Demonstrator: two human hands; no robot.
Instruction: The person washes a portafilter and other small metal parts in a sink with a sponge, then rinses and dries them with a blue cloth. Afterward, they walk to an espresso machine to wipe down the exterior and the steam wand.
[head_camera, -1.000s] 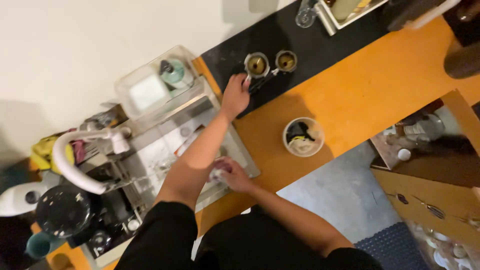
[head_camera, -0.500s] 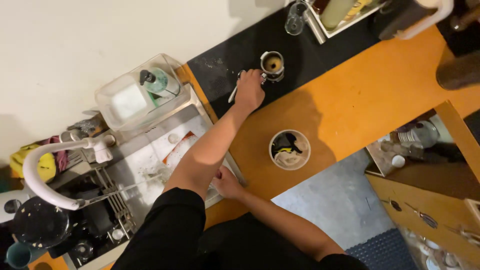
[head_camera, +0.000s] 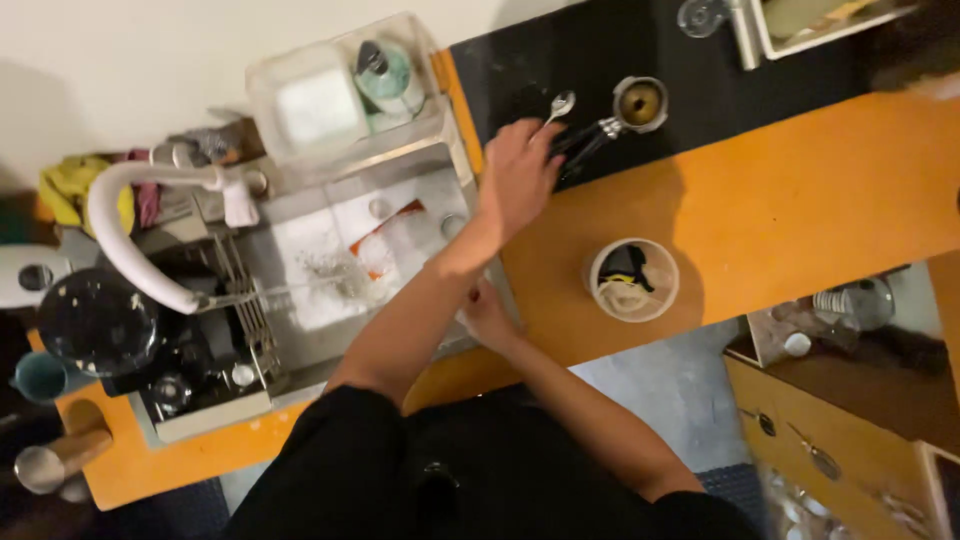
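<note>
My left hand reaches across the sink's corner to the black countertop strip and pinches the handle of a small metal spoon. A metal coffee pot with a black handle stands just to the right of that hand's fingers. My right hand sits at the front rim of the steel sink, partly hidden under my left forearm; what its fingers are doing is not visible.
A round cup with black and white scraps stands on the orange counter. A clear box with a soap bottle sits behind the sink. A white faucet, a dish rack and an open drawer are nearby.
The view has shifted and come closer. My left hand has drawn back from the coffee pot toward the sink and now holds the spoon. My right hand stays at the sink's front rim.
</note>
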